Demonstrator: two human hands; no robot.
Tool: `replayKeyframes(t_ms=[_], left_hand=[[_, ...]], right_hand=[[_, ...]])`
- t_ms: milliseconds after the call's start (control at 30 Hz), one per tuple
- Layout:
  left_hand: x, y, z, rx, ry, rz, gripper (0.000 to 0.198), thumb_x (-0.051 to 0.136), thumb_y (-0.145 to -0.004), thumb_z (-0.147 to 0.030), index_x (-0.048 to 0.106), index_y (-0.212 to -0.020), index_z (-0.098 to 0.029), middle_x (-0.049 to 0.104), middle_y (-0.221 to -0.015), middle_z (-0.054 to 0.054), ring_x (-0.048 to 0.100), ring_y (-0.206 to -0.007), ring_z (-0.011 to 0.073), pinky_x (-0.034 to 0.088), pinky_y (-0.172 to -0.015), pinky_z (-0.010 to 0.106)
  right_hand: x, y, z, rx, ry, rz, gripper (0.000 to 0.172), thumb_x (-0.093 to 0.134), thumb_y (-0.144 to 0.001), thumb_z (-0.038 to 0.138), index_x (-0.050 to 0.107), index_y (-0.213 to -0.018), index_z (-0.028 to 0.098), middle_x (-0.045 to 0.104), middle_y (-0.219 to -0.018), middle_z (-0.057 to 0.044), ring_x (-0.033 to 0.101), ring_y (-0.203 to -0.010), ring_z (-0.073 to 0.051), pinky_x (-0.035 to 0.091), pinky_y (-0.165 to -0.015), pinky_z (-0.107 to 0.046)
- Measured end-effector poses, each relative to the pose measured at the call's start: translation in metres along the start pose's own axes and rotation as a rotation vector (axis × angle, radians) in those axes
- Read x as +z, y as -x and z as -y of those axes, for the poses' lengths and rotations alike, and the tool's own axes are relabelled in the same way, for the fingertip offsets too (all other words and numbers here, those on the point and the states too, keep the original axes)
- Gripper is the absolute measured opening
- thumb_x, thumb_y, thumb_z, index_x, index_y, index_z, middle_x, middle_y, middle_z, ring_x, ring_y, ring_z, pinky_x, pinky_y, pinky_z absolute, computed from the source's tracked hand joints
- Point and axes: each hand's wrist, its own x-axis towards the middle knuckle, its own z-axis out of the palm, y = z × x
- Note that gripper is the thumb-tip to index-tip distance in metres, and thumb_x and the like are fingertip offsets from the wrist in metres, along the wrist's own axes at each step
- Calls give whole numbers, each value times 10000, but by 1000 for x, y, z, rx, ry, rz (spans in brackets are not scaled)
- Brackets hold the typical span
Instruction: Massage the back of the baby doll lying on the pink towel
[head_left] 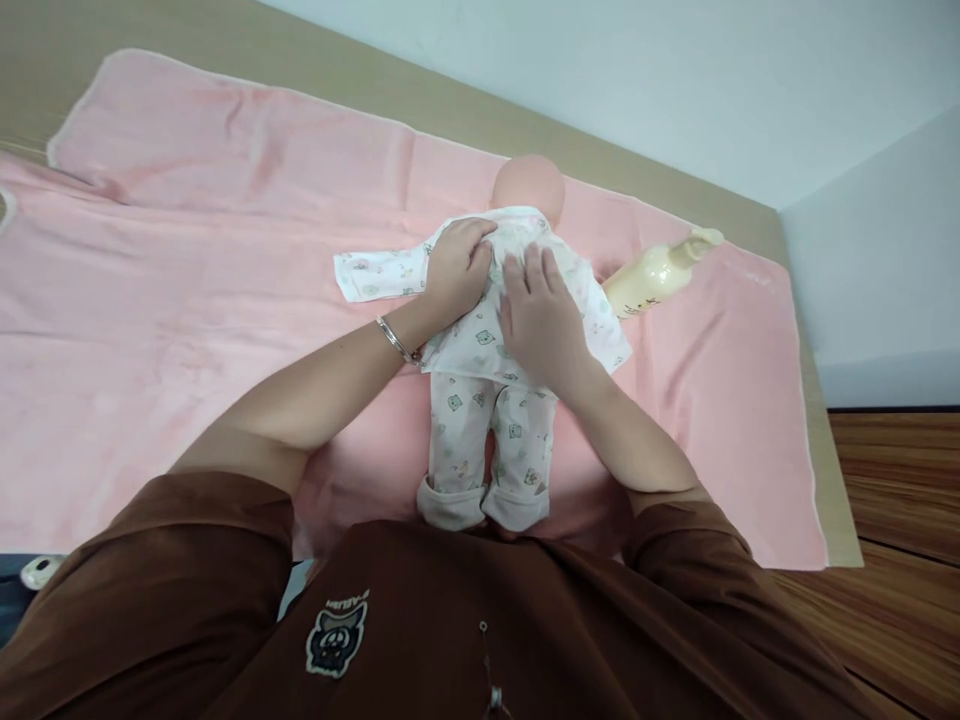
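Note:
A baby doll point(527, 185) lies on a pink towel point(187, 260), dressed in a white printed top point(480, 345) and matching trousers point(457, 430). My left hand point(457, 268) rests on the doll's chest, fingers curled into the cloth of the top near the collar; a bracelet is on that wrist. My right hand point(541, 318) lies flat on the doll's belly, fingers stretched toward the collar. One sleeve of the top sticks out flat to the left.
A cream pump bottle point(652, 275) lies on its side on the towel, just right of the doll. The towel covers a tan table point(832, 500) set against a pale wall. Wooden floor shows at the right. My brown shirt fills the bottom.

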Motion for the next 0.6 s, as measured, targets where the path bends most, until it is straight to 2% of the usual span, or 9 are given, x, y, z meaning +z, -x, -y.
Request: replayKeyframes(t_ms=[67,133,200,300,367,433,467,533,600], left_hand=[[1,-1,3,-19,20,10,442,385,-1047,-544,704,-1211,-284,748,-1371,42,643,-1339,251,462,-1260,461],[0,-1,3,-25,25,16,536,326,-1044,-644,689,-1214,-288,746,-1373,21,630,-1331,248,444,-1266,487],[-1,-1,-1,-10,22,17,556,315,-1044,-646,687,-1219,-271,745,-1373,31,631,-1332,252,440,-1265,491],[-3,0,-7,-6,10,11,471,359,-1042,-535,699,-1215,-259,743,-1379,62,637,-1352,268,449,-1257,490],[-2,0,-5,-15,11,19,474,357,-1042,-564,695,-1210,-276,745,-1378,47,633,-1346,265,447,-1260,498],[1,-1,1,-25,24,24,552,314,-1041,-664,682,-1216,-290,741,-1379,33,615,-1347,263,430,-1273,505],[2,-2,4,-32,30,30,610,289,-1028,-726,673,-1219,-292,740,-1376,30,606,-1344,261,421,-1280,506],[5,-4,10,-55,32,46,720,241,-986,-827,653,-1229,-288,737,-1369,22,590,-1332,248,405,-1293,505],[6,-5,12,-63,27,55,783,198,-958,-875,642,-1228,-288,740,-1352,15,589,-1311,235,405,-1290,506]], right_hand=[[5,-10,-8,-122,-28,25,607,375,-1065,269,466,-1639,91,316,-1758,-122,189,-1690,-340,157,-1415,-592],[8,-27,-26,-180,-72,99,599,397,-1063,295,475,-1640,152,319,-1762,-55,180,-1697,-302,113,-1426,-590],[6,-43,-46,-94,-104,106,633,416,-1083,353,389,-1687,167,231,-1793,-56,145,-1704,-309,102,-1421,-601],[1,-48,-57,114,-99,79,712,385,-1115,435,250,-1722,88,133,-1805,-150,111,-1705,-345,117,-1408,-615],[-1,-38,-46,212,-70,84,753,385,-1112,445,244,-1698,-6,170,-1777,-242,145,-1693,-383,145,-1399,-622],[-1,-22,-27,213,-42,75,759,408,-1094,411,275,-1669,-66,221,-1746,-293,182,-1677,-418,161,-1397,-630],[0,-15,-17,153,-44,62,744,416,-1085,391,290,-1674,-45,226,-1751,-277,177,-1678,-421,162,-1397,-635],[3,-6,-3,4,-61,17,660,410,-1065,328,383,-1666,56,258,-1768,-180,163,-1686,-397,126,-1406,-640],[5,-7,-1,-102,-78,18,611,412,-1049,288,460,-1640,141,297,-1769,-88,156,-1695,-355,79,-1419,-627]])
